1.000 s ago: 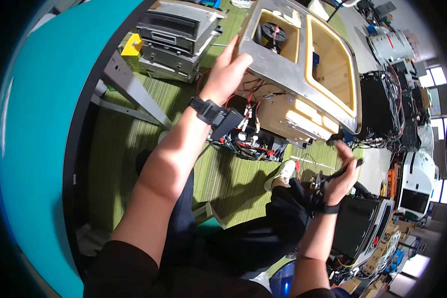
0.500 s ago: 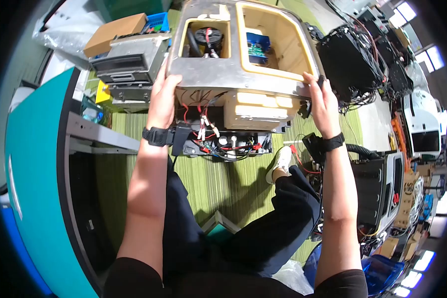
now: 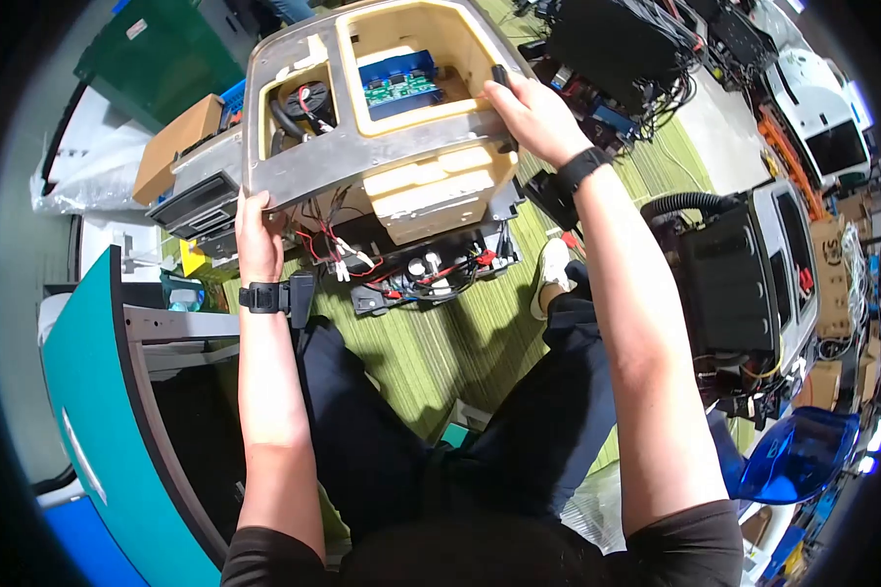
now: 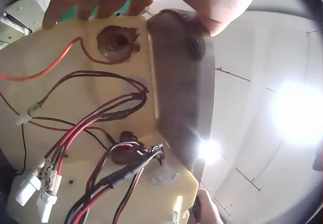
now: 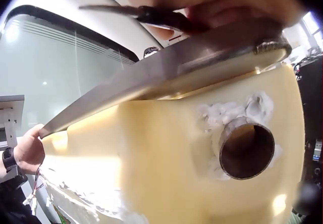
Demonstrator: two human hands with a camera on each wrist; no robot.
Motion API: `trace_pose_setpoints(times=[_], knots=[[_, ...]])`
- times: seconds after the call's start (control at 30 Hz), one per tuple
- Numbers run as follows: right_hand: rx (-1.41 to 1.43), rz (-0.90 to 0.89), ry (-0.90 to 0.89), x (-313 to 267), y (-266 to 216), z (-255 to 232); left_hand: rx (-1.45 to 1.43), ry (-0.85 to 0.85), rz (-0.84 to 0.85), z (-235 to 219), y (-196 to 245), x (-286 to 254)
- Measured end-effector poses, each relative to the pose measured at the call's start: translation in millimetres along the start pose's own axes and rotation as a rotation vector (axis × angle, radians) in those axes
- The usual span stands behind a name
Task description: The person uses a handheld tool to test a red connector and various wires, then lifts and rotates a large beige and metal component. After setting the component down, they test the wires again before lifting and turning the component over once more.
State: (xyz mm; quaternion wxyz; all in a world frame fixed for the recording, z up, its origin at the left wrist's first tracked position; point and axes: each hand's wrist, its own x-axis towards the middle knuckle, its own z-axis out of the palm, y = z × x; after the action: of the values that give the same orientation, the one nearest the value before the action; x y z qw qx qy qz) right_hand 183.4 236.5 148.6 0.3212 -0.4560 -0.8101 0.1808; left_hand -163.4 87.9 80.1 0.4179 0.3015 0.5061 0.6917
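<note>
A large metal-topped housing [image 3: 303, 176] with a cream body is tilted before me. My left hand [image 3: 258, 240] grips its near left corner, the thumb on top. On its right edge, my right hand [image 3: 538, 119] holds the rim and also a slim dark tool [image 5: 156, 17] with a thin tip. One top opening contains a green circuit board [image 3: 401, 90] and blue parts; the other shows a round black part [image 3: 313, 103]. Red and black wires [image 4: 70, 143] with white connectors hang below it in the left wrist view. A round pipe opening [image 5: 247, 151] shows in the right wrist view.
Beneath the housing sits a wired black base [image 3: 440, 284] on the green floor [image 3: 440, 357]. A teal-topped table [image 3: 108, 391] is at left, stacked metal units [image 3: 196, 205] beyond it. A dark machine with a hose [image 3: 715, 274] stands at right, cable-covered equipment [image 3: 617, 49] behind.
My right hand has come up from the lower right and taken hold of the housing's right edge. The left hand keeps its grip. The housing has shifted left in view as the head turned.
</note>
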Motion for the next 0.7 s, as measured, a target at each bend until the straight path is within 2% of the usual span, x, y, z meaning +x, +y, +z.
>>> trace_pose_setpoints(times=[0.1, 0.13, 0.2, 0.33, 0.53, 0.7], knots=[[0.032, 0.036, -0.009, -2.5, -5.6, -3.4, 0.035, -0.018, -0.02, 0.3, 2.2, 1.3], [0.023, 0.044, 0.032, -4.0, -6.0, -0.9, 0.034, 0.02, -0.022, 9.1, 6.5, -2.8], [0.0, 0.057, 0.078, -10.8, -9.5, -0.6, 0.036, -0.011, -0.037, -4.8, -1.6, 6.8], [-0.041, 0.122, 0.135, -16.6, -14.5, 2.5, 0.041, -0.007, -0.051, -2.2, 0.1, 7.6], [-0.139, 0.134, 0.165, -25.1, -18.5, 2.9, 0.037, -0.051, -0.09, -7.6, -0.4, 14.3], [-0.155, 0.131, 0.258, -45.9, -24.6, 1.5, 0.044, -0.072, -0.121, -8.2, 1.5, 17.2]])
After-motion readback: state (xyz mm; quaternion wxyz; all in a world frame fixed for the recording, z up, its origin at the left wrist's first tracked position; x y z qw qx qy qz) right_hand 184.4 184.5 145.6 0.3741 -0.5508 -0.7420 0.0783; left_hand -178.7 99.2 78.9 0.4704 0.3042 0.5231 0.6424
